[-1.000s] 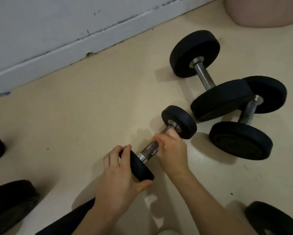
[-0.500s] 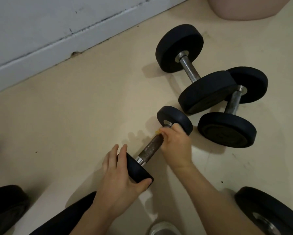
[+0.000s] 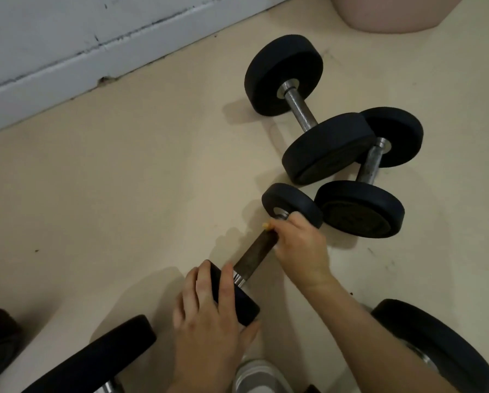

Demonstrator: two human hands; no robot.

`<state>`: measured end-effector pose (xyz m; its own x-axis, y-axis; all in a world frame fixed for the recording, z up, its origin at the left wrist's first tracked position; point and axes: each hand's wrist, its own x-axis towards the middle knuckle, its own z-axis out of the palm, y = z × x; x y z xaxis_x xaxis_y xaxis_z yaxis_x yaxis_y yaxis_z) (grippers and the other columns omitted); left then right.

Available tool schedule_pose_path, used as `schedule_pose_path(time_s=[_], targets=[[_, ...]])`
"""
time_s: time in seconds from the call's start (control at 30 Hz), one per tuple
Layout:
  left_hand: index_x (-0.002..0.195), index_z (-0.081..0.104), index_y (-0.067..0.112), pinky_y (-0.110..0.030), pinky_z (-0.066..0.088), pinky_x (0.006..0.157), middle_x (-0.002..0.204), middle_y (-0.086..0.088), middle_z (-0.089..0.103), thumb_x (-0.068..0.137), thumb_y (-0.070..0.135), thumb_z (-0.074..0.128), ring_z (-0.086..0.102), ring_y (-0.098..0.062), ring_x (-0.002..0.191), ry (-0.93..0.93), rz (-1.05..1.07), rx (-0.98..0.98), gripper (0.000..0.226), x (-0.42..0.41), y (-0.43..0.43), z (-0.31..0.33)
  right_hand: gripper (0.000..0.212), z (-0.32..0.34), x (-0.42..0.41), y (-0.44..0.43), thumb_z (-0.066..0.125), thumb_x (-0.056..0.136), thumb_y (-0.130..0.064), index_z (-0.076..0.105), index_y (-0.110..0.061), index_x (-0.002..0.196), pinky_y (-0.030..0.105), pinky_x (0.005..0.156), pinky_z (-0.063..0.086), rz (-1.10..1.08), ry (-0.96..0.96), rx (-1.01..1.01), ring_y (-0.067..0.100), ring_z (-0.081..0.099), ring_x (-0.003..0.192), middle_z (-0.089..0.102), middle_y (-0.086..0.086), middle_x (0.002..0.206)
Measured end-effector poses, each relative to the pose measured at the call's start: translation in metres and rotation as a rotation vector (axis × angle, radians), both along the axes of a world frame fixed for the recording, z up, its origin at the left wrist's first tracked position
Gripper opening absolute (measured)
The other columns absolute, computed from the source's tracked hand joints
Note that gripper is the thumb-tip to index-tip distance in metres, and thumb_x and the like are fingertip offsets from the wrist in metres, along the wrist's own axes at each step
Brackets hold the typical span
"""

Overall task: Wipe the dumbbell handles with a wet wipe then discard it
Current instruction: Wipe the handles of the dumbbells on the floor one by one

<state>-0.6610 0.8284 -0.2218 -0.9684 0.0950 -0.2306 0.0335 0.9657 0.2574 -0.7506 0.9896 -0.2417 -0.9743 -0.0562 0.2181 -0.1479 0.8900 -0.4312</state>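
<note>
A small black dumbbell with a dark, worn handle (image 3: 256, 255) lies diagonally on the beige floor. My left hand (image 3: 209, 330) wraps over its near weight (image 3: 237, 299) and holds it steady. My right hand (image 3: 300, 245) is closed around the far end of the handle, right against the far weight (image 3: 291, 204). A small yellowish scrap of the wet wipe (image 3: 266, 226) pokes out by the fingertips; the hand hides the remainder.
Two larger dumbbells lie just beyond, one handle (image 3: 297, 109) in front of another (image 3: 369, 165), close to the small one's far weight. More black weights sit at bottom right (image 3: 436, 344) and bottom left (image 3: 96, 358). A pink container (image 3: 393, 12) stands at the top right, near the grey wall baseboard (image 3: 67, 69).
My right hand has slid along the handle from its middle up to the far weight. My left hand has stayed on the near weight. The view has shifted.
</note>
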Motion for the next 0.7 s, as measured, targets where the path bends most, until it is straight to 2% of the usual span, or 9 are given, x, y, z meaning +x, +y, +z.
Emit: schedule_pose_path(time_s=[0.07, 0.17, 0.23, 0.33, 0.4, 0.47, 0.5, 0.63, 0.7], targets=[[0.135, 0.046, 0.018, -0.057, 0.047, 0.086, 0.133, -0.020, 0.047, 0.057, 0.062, 0.074, 0.044, -0.040, 0.120, 0.014, -0.022, 0.003, 0.093, 0.003, -0.001, 0.000, 0.013, -0.001, 0.000, -0.002, 0.076, 0.072, -0.006, 0.073, -0.010, 0.084, 0.021, 0.051, 0.044, -0.166, -0.020, -0.030, 0.018, 0.056, 0.055, 0.059, 0.003, 0.073], [0.138, 0.044, 0.022, -0.056, 0.046, 0.088, 0.135, -0.016, 0.045, 0.071, 0.063, 0.054, 0.042, -0.037, 0.121, 0.038, -0.027, 0.004, 0.079, 0.004, -0.008, 0.001, 0.014, 0.000, 0.031, -0.031, 0.075, 0.070, -0.008, 0.071, -0.013, 0.083, 0.024, 0.051, 0.048, 0.095, -0.097, -0.037, 0.015, 0.055, 0.055, 0.058, -0.001, 0.071], [0.138, 0.043, 0.025, -0.055, 0.046, 0.088, 0.134, -0.014, 0.046, 0.073, 0.064, 0.046, 0.044, -0.036, 0.120, 0.036, -0.031, 0.010, 0.077, 0.002, -0.012, 0.003, 0.016, 0.000, 0.022, -0.020, 0.075, 0.070, -0.011, 0.071, -0.016, 0.084, 0.027, 0.050, 0.050, 0.110, -0.114, 0.018, 0.016, 0.056, 0.055, 0.058, -0.001, 0.072], [0.136, 0.045, 0.027, -0.054, 0.047, 0.086, 0.130, -0.012, 0.049, 0.066, 0.066, 0.061, 0.043, -0.033, 0.118, 0.038, -0.050, -0.004, 0.082, 0.004, -0.009, 0.001, 0.011, 0.000, 0.001, -0.006, 0.075, 0.073, -0.007, 0.073, -0.011, 0.083, 0.025, 0.052, 0.048, -0.178, -0.019, 0.000, 0.019, 0.059, 0.055, 0.061, 0.002, 0.071], [0.132, 0.047, 0.024, -0.055, 0.048, 0.085, 0.125, -0.012, 0.053, 0.052, 0.062, 0.078, 0.042, -0.033, 0.115, 0.036, -0.035, 0.038, 0.093, 0.008, -0.002, 0.001, 0.010, 0.001, 0.024, -0.023, 0.074, 0.072, -0.009, 0.073, -0.013, 0.081, 0.020, 0.055, 0.045, -0.041, -0.089, -0.037, 0.014, 0.057, 0.057, 0.061, -0.001, 0.070], [0.129, 0.048, 0.019, -0.055, 0.048, 0.083, 0.121, -0.011, 0.053, 0.040, 0.058, 0.085, 0.043, -0.033, 0.112, 0.058, -0.029, 0.074, 0.104, 0.010, 0.002, 0.002, 0.012, 0.004, 0.043, -0.029, 0.073, 0.071, -0.014, 0.073, -0.018, 0.082, 0.020, 0.056, 0.049, 0.159, -0.145, -0.026, 0.011, 0.056, 0.059, 0.060, -0.005, 0.070], [0.129, 0.049, 0.019, -0.054, 0.049, 0.081, 0.120, -0.010, 0.051, 0.035, 0.059, 0.085, 0.043, -0.032, 0.111, 0.058, -0.041, 0.072, 0.108, 0.009, 0.003, 0.002, 0.014, 0.005, 0.037, -0.021, 0.075, 0.070, -0.014, 0.073, -0.019, 0.083, 0.021, 0.058, 0.050, 0.185, -0.164, -0.006, 0.012, 0.058, 0.061, 0.061, -0.005, 0.072], [0.129, 0.048, 0.021, -0.054, 0.049, 0.080, 0.118, -0.008, 0.047, 0.031, 0.065, 0.084, 0.043, -0.032, 0.109, -0.002, -0.089, 0.025, 0.114, 0.010, 0.009, 0.004, 0.014, 0.004, 0.004, 0.006, 0.073, 0.071, -0.001, 0.074, -0.013, 0.078, 0.025, 0.057, 0.051, -0.051, -0.111, -0.006, 0.018, 0.060, 0.061, 0.061, 0.001, 0.070], [0.132, 0.045, 0.021, -0.054, 0.048, 0.081, 0.119, -0.008, 0.047, 0.032, 0.065, 0.083, 0.043, -0.032, 0.109, -0.021, -0.094, 0.034, 0.115, 0.011, 0.010, 0.005, 0.011, 0.007, 0.027, -0.013, 0.072, 0.072, -0.007, 0.073, -0.017, 0.077, 0.027, 0.056, 0.052, 0.104, -0.209, -0.031, 0.013, 0.057, 0.061, 0.060, -0.003, 0.069]])
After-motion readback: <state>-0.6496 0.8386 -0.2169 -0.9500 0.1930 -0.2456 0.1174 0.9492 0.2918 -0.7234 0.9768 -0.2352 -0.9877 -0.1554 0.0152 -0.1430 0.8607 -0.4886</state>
